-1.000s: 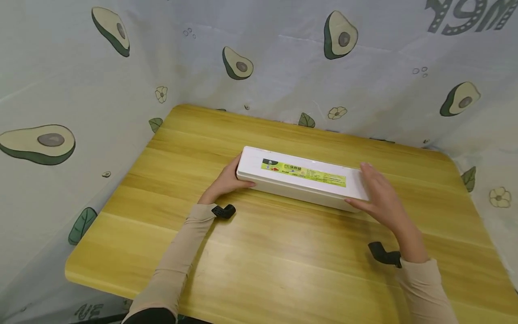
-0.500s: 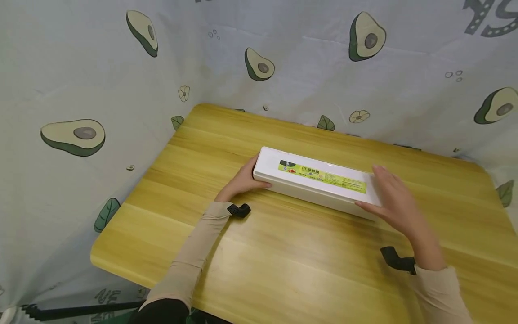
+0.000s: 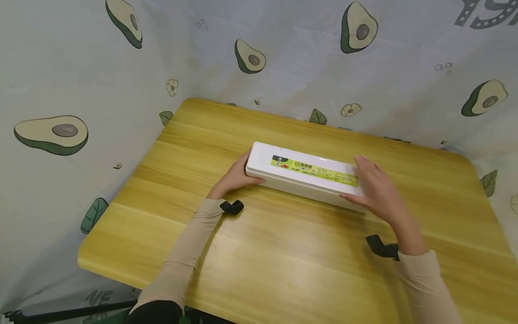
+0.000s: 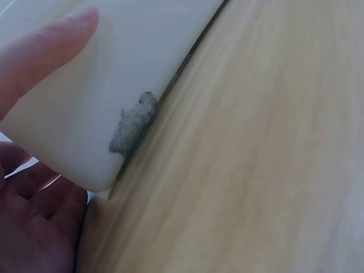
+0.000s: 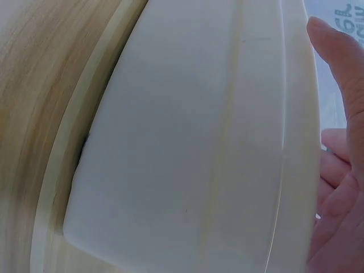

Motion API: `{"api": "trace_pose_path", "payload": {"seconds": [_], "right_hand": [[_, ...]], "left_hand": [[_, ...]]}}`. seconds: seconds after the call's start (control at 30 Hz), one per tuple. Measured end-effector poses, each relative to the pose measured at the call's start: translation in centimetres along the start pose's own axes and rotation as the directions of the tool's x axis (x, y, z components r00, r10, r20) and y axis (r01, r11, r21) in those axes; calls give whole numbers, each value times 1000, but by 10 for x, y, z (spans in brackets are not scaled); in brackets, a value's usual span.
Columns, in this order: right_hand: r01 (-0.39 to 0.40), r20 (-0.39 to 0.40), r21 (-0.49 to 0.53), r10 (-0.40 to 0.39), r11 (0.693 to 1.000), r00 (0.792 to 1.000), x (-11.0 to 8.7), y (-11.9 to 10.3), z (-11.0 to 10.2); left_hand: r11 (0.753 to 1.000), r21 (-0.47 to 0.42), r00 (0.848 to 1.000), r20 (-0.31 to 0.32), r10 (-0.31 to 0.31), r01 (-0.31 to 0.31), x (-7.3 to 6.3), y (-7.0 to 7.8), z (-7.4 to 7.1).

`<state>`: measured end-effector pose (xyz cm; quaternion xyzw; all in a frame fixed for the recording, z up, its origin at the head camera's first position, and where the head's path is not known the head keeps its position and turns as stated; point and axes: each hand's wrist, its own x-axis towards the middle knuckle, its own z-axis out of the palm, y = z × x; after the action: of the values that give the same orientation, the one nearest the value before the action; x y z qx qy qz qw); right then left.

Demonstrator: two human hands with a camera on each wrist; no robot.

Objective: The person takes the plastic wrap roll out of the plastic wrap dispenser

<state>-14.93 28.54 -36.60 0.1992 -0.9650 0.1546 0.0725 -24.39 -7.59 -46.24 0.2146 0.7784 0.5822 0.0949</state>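
Note:
A long white plastic-wrap box (image 3: pixel 299 173) with a yellow-green label rests on the wooden table, slanting slightly down to the right in the head view. My left hand (image 3: pixel 236 174) grips its left end, the thumb on the front face and the other fingers round the end. In the left wrist view, that thumb (image 4: pixel 51 54) lies flat on the white wall. My right hand (image 3: pixel 380 193) is over the right end of the lid, fingers extended and thumb along the front edge. The right wrist view shows its thumb (image 5: pixel 335 54) right at the lid's edge.
The wooden table (image 3: pixel 283 252) has rounded corners. An avocado-print curtain (image 3: pixel 291 49) hangs along its back and sides. A grey, crumpled patch (image 4: pixel 133 126) shows low on the box wall, near the tabletop.
My right hand has shifted left along the lid, now reaching the label's end. The left hand keeps its grip and the box has stayed in place while the head view swung about.

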Motion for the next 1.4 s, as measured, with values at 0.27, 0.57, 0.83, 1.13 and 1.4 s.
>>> {"api": "trace_pose_path", "payload": {"seconds": [0.27, 0.57, 0.83, 1.13, 1.4], "right_hand": [[-10, 35, 29, 9, 1000, 999, 9, -7, 0], [5, 9, 48, -5, 999, 1000, 13, -11, 9], [52, -10, 39, -52, 998, 999, 16, -16, 13], [65, -24, 22, -64, 998, 998, 20, -18, 16], [59, -7, 5, -59, 998, 998, 25, -21, 19]], "left_hand": [[1000, 7, 1000, 8, 8, -8, 1, 3, -2], [1000, 14, 1000, 12, 5, -5, -1, 2, -1], [1000, -3, 1000, 15, 12, -12, -2, 2, -1], [1000, -4, 1000, 15, 6, -6, -2, 1, 0], [1000, -8, 999, 38, 18, -17, -12, 31, -3]]}}
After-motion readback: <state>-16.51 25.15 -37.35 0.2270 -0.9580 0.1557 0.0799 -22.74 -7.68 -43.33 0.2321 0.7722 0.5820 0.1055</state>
